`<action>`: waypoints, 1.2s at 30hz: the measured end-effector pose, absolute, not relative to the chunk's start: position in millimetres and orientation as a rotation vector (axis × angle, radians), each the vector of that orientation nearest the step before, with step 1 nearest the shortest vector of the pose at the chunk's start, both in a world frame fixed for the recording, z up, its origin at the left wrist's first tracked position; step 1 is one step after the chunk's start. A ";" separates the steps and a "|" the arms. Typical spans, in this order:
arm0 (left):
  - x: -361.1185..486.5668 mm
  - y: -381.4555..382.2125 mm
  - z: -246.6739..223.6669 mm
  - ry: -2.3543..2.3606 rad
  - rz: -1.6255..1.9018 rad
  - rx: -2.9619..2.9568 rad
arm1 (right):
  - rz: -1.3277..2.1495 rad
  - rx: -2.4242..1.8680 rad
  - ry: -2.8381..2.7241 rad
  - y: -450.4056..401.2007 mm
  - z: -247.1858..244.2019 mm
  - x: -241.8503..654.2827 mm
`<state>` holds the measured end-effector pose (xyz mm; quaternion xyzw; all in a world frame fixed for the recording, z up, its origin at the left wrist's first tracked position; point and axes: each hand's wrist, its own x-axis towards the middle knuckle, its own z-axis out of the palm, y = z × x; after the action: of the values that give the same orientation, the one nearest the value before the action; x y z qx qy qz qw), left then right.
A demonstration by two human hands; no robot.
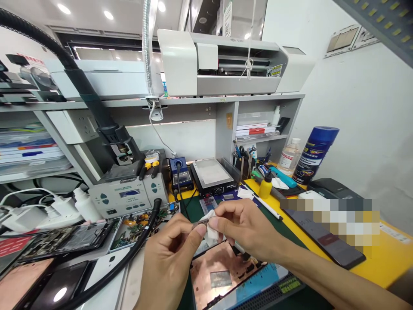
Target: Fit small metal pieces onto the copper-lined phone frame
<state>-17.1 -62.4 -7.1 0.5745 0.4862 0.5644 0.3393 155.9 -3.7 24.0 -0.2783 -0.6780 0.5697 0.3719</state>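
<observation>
My left hand [169,256] pinches a small dark, flat part [199,223] between thumb and fingers. Its exact kind is too small to make out. My right hand [247,226] is closed on a white wipe [212,230], which is pressed against that part. Both hands meet just above a copper-coloured device frame [201,269], whose bare inner side faces up and carries a grey rectangular patch [221,279]. The frame lies by a blue-and-black strip with markings [258,284] on the green mat [282,234]. My fingers cover part of the wipe.
A black hose [135,254] curves across the left side, by a tray of small boards [132,232] and several opened devices. Behind stand a rework station [127,198] and a heating plate [214,174]. A phone [322,232], yellow bottle [265,187] and spray can [314,155] are right.
</observation>
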 end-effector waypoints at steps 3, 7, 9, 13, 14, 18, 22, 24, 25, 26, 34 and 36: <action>-14.0 -62.0 -11.1 1.243 1.554 1.461 | 1.478 -0.669 -1.699 -3.9 25.3 154.3; -9.7 -62.0 -15.1 1.235 1.641 1.438 | 1.436 -0.646 -1.708 -4.5 23.7 152.9; -8.9 -63.0 -14.5 1.233 1.664 1.434 | 1.401 -0.647 -1.708 -3.3 21.7 153.8; -12.5 -64.3 -9.0 1.226 1.772 1.291 | 1.323 -0.698 -1.658 7.2 18.7 160.6; -14.2 -64.0 -7.6 1.223 1.795 1.234 | 1.320 -0.721 -1.621 10.9 18.5 162.7; -19.5 -60.7 -5.1 1.145 1.767 1.062 | 1.510 -0.710 -1.528 21.4 18.5 168.7; -21.4 -58.4 -4.6 1.070 1.723 0.957 | 1.716 -0.592 -1.517 23.5 18.5 171.1; -20.9 -57.9 -3.8 1.057 1.681 0.921 | 1.803 -0.543 -1.467 23.5 18.3 171.5; -20.1 -57.8 -3.2 1.056 1.652 0.907 | 1.846 -0.524 -1.441 23.5 18.1 171.3; -19.0 -57.8 -2.6 1.055 1.622 0.897 | 1.889 -0.510 -1.420 23.3 17.7 170.9; -9.6 -57.6 -0.8 0.980 1.539 0.809 | 2.116 -0.500 -1.315 23.5 12.1 165.7; -10.7 -56.9 -1.0 0.978 1.536 0.791 | 2.196 -0.496 -1.281 23.5 12.4 166.0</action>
<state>-10.7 -56.9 -1.0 0.3337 0.4124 0.6478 0.5467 166.0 23.5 12.4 -0.1841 -0.4760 0.8157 0.2724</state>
